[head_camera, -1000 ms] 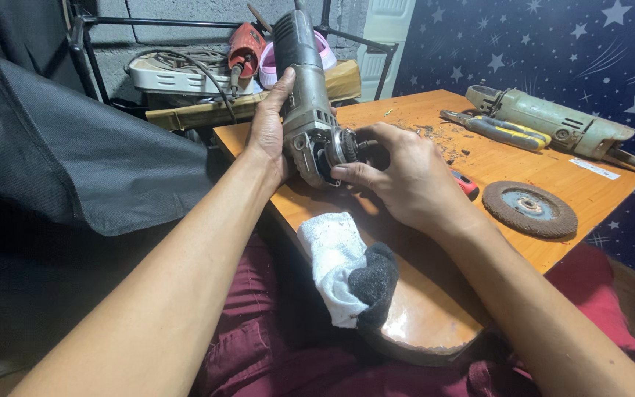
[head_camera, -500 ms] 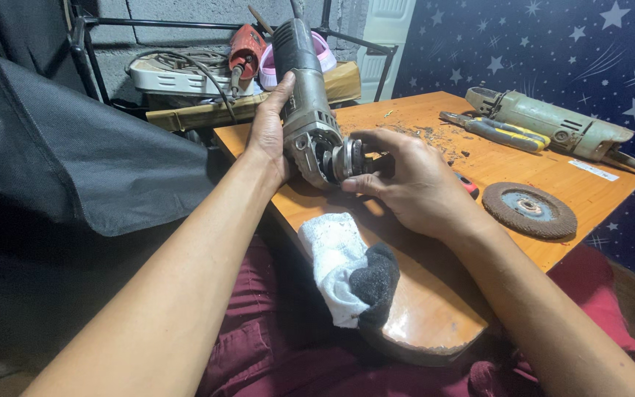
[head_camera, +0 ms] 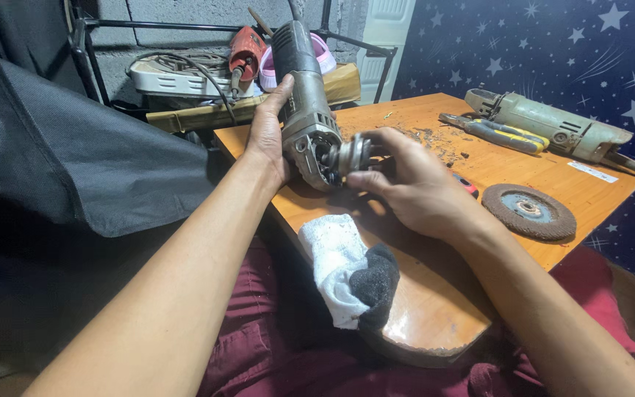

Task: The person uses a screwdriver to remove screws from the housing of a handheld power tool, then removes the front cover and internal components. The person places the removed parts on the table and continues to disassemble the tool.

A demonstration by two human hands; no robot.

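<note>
Grey angle grinder (head_camera: 299, 95) sits clamped in my left hand (head_camera: 270, 136) above the table (head_camera: 479, 165); my right hand (head_camera: 417, 187) pinches its metal spindle part (head_camera: 350, 154), flap disc (head_camera: 528, 211) lying right.

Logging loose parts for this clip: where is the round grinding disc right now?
In the head view, the grinding disc lies flat on the wooden table, right of the right hand and apart from it, in front of the pale green grinder.
</note>
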